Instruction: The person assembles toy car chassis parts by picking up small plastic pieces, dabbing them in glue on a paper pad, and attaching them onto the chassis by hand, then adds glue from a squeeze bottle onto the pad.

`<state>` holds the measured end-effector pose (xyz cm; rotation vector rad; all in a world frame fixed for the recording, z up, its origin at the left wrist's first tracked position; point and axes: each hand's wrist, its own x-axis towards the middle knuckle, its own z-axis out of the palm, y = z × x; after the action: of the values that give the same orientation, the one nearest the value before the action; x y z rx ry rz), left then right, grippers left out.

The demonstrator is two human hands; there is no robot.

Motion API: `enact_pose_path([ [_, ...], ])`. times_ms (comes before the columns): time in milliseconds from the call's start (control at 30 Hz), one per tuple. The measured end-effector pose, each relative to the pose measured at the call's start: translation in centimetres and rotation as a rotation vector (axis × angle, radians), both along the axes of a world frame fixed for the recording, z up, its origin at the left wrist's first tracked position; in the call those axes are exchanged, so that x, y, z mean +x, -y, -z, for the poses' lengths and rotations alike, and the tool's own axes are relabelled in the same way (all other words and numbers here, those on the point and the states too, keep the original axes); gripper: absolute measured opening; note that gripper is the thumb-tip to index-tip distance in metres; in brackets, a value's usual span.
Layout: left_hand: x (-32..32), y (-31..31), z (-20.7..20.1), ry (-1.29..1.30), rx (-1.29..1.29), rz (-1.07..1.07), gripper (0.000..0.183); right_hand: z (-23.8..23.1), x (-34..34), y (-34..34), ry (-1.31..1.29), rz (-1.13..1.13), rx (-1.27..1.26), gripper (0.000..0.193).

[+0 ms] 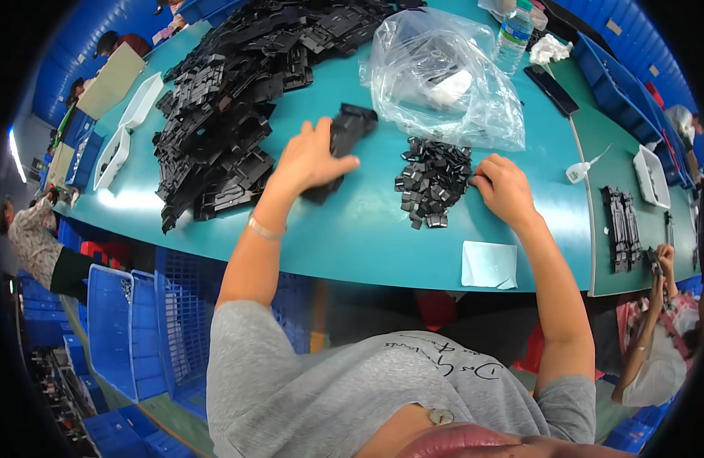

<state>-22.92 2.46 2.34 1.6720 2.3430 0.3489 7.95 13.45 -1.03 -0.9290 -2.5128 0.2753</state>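
My left hand (312,158) grips a long black plastic part (347,136) over the table, with the thumb across it; the part is slightly blurred. To its left and beyond spreads a large heap of similar black plastic parts (214,122). My right hand (506,188) is at the right edge of a pile of small black clips (434,182). Its fingertips are pinched together, and what lies between them, if anything, is too small to make out.
A clear plastic bag (444,84) lies behind the clips, beside a water bottle (512,38) and a dark phone (551,89). Near the front edge is a pale paper square (489,265). Blue crates (123,328) stand below left. At right, a co-worker's hand (665,259) works near black parts.
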Motion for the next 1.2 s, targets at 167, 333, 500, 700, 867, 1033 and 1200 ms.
enact_pose_path([
  [167, 0.3, 7.6, -0.9, 0.262, 0.114, 0.027, 0.09, 0.2, -0.2, -0.5, -0.039, 0.082, -0.158, 0.009],
  [333, 2.4, 10.1, 2.3, 0.2, 0.143, 0.048, 0.077, -0.4, -0.4, 0.1, 0.068, 0.167, -0.291, 0.012],
  [500, 3.7, 7.7, 4.1, 0.353, 0.285, 0.022, 0.064, -1.0, 0.8, 1.2, 0.113, 0.248, -0.3, 0.015],
  [700, 4.4, 6.2, 2.2, 1.285, 0.371, -0.138, 0.02, -0.5, 2.1, 1.0, 0.186, 0.111, -0.285, 0.015],
  [867, 6.3, 2.9, 2.3, 1.929, 0.518, -0.084, 0.024, 0.1, 2.8, 1.3, 0.229, 0.121, -0.227, 0.016],
  [1033, 7.3, 0.1, 2.4, 2.096, 0.426, 0.029, 0.021, -0.5, 4.1, 1.3, 0.062, 0.171, -0.359, 0.012],
  [1200, 7.2, -0.7, 4.2, 2.166, 0.374, 0.021, 0.02, -1.1, 4.0, 0.6, 0.086, 0.176, -0.541, 0.013],
])
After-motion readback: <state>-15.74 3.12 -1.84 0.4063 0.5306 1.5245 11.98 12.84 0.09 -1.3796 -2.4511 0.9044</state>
